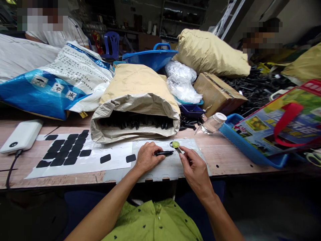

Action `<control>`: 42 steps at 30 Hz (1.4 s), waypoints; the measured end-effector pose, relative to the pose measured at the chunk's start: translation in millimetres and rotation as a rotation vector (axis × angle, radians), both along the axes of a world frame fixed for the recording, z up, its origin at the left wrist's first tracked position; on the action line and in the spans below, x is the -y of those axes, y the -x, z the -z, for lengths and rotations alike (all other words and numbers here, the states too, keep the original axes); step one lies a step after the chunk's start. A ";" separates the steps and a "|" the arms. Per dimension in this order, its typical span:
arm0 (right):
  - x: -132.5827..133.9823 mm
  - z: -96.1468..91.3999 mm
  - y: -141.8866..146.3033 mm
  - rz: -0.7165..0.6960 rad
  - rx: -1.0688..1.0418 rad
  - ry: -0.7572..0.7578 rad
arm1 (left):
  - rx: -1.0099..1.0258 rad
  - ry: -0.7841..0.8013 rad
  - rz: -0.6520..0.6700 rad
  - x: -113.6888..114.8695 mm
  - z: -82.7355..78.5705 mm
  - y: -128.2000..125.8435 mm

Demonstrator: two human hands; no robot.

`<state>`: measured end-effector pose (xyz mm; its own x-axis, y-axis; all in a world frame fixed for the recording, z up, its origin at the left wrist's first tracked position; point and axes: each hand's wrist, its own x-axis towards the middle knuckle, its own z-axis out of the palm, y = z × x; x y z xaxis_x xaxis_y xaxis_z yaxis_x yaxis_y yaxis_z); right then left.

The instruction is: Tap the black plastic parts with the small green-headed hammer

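Observation:
My left hand [148, 156] is closed, thumb and fingers pinching a slim black pen-like piece [165, 153] that points right, low over a grey board [145, 172]. To its right, my right hand [194, 165] grips the dark, thin handle of a small tool with a round, shiny, yellow-green head [176, 144]. The tool's exact kind is unclear. Its head is just above and right of the black piece's tip. Beyond my hands, an open paper sack [140, 82] lies on its side, mouth facing me, with several black pieces inside.
A white sheet [95, 167] with several black rounded patches [69, 150] lies left, beside a white power bank [22, 135]. Rightward stand a clear cup [213, 123] and a blue tray [233, 134] holding a colourful bag [283, 117]. Two people are farther back.

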<state>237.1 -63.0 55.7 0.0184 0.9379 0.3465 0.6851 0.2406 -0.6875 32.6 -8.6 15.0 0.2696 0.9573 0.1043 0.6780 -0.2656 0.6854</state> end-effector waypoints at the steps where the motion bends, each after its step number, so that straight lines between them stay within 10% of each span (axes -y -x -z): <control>1: 4.0 0.2 3.5 -0.016 -0.008 0.006 | -0.002 -0.004 0.001 0.3 0.2 0.2; 21: 12.7 11.5 22.5 -0.082 0.072 0.097 | 0.001 0.001 0.022 -0.5 2.5 1.4; 32: -35.5 27.6 -53.0 0.393 0.319 0.032 | -0.003 -0.030 0.008 1.2 2.7 0.4; 42: -43.0 52.6 -48.3 0.441 0.609 -0.017 | -0.010 -0.058 0.017 3.8 3.6 1.2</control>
<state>285.4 -20.0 3.1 0.1915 0.8822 0.4303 0.9785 -0.1371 -0.1543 31.4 -12.4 11.4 0.2874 0.9449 0.1566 0.6799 -0.3164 0.6615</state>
